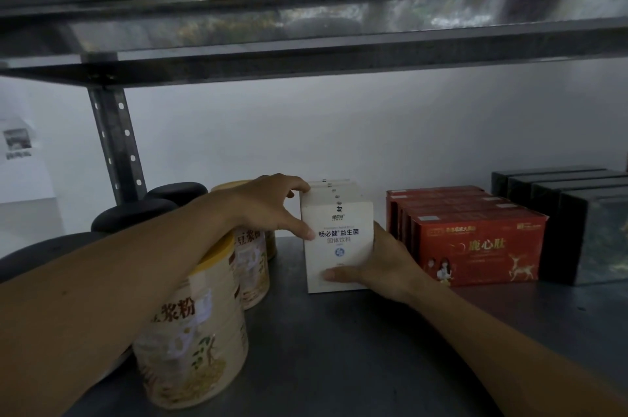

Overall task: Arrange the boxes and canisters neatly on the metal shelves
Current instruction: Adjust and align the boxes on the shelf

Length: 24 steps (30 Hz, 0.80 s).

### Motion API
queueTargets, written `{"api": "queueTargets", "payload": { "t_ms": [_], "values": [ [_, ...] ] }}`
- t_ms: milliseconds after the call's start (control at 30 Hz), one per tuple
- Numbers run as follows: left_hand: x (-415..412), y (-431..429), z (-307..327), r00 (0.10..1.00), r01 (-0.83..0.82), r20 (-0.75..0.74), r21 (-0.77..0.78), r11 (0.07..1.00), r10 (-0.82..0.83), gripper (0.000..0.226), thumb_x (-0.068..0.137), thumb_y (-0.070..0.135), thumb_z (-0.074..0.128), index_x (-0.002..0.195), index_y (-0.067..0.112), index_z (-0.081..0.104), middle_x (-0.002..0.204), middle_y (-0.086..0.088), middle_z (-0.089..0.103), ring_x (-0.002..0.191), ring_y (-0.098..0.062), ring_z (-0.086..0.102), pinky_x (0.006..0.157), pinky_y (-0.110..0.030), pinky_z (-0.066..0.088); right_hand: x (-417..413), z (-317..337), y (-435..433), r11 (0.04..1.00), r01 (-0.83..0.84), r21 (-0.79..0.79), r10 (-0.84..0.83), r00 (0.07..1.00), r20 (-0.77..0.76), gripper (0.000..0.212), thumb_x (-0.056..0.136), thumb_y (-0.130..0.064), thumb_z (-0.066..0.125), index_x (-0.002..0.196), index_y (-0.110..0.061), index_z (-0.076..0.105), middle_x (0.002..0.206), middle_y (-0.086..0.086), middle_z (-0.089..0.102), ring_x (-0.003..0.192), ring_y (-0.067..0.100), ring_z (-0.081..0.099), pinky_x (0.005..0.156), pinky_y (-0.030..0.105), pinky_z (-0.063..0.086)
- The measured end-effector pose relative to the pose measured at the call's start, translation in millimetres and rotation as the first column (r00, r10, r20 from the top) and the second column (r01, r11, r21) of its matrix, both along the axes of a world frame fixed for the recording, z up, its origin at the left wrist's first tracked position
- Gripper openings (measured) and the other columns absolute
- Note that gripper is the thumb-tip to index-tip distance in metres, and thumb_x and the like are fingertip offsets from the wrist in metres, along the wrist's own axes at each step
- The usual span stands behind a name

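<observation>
Row of white boxes (334, 236) stands mid-shelf (339, 331), long axis running front to back toward wall. Left hand (272, 206) grips row from left, fingers over top edge, thumb on front face. Right hand (380, 267) presses front box from right and low, thumb across face. Row sits between both hands; cream canisters (193, 335) left, red boxes (475, 233) right, small gap. Likely squaring row.

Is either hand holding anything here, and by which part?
Both hold the front white box: left hand on its upper left edge and top corner, right hand on its lower right side, thumb across the front.
</observation>
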State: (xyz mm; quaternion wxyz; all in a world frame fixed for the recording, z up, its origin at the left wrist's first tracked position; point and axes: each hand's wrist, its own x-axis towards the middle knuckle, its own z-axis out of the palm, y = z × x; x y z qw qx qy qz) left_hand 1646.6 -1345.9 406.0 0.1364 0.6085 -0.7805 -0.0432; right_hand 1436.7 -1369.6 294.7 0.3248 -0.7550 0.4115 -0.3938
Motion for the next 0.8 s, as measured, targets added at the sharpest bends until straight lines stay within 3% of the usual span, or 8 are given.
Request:
{"api": "queueTargets", "payload": {
  "t_ms": [167, 267, 500, 633, 800],
  "values": [
    [1.4, 0.8, 0.8, 1.0, -0.012, -0.01, -0.008, 1.0, 0.012, 0.092, 0.069, 0.052, 0.082, 0.146, 0.029, 0.038, 0.141, 0.01, 0.046, 0.127, -0.007, 0.042, 0.1, -0.031, 0.041, -0.2, -1.8, -1.2, 1.0, 0.009, -0.008, -0.009, 1.0, 0.012, 0.09, 0.056, -0.035, 0.095, 0.132, -0.03, 0.047, 0.114, -0.018, 0.065, 0.1, -0.005, 0.06, 0.071, 0.008, 0.047],
    [1.7, 1.1, 0.5, 1.0, -0.019, -0.011, -0.01, 1.0, 0.018, 0.093, 0.068, 0.052, 0.083, 0.146, 0.029, 0.039, 0.14, 0.01, 0.046, 0.127, -0.007, 0.042, 0.101, -0.032, 0.041, 0.4, -3.1, -2.3, 1.0, 0.009, -0.003, -0.008, 1.0, 0.023, 0.091, 0.055, -0.036, 0.096, 0.132, -0.031, 0.048, 0.114, -0.018, 0.066, 0.101, -0.004, 0.06, 0.074, 0.008, 0.047],
    [0.0, 4.1, 9.3, 0.999, -0.037, -0.003, 0.038, 0.999, 0.037, 0.104, 0.065, 0.056, 0.083, 0.15, 0.028, 0.031, 0.153, 0.008, 0.036, 0.139, -0.013, 0.033, 0.112, -0.036, 0.034, 2.3, -3.7, -5.4, 1.0, 0.005, -0.029, -0.004, 0.999, 0.047, 0.099, 0.046, -0.04, 0.098, 0.131, -0.034, 0.048, 0.117, -0.016, 0.066, 0.105, 0.001, 0.062, 0.09, 0.026, 0.055],
    [-4.6, 9.7, 20.1, 0.998, -0.053, 0.021, 0.067, 0.996, 0.051, 0.112, 0.061, 0.063, 0.079, 0.153, 0.026, 0.027, 0.157, 0.008, 0.03, 0.142, -0.013, 0.029, 0.113, -0.032, 0.03, 2.1, -4.0, -6.5, 1.0, -0.012, -0.027, 0.013, 0.999, 0.051, 0.099, 0.049, -0.038, 0.098, 0.133, -0.033, 0.045, 0.118, -0.016, 0.065, 0.106, 0.001, 0.061, 0.088, 0.022, 0.053],
    [-9.7, 12.8, 29.2, 0.999, -0.041, 0.009, 0.172, 0.984, 0.04, 0.125, 0.049, 0.068, 0.075, 0.154, 0.025, 0.022, 0.159, 0.011, 0.023, 0.144, -0.01, 0.024, 0.112, -0.026, 0.024, 2.1, -4.1, -7.4, 0.998, -0.051, -0.034, 0.053, 0.996, 0.07, 0.098, 0.047, -0.038, 0.098, 0.131, -0.036, 0.047, 0.118, -0.016, 0.065, 0.107, 0.001, 0.062, 0.094, 0.03, 0.055]
  ]
}}
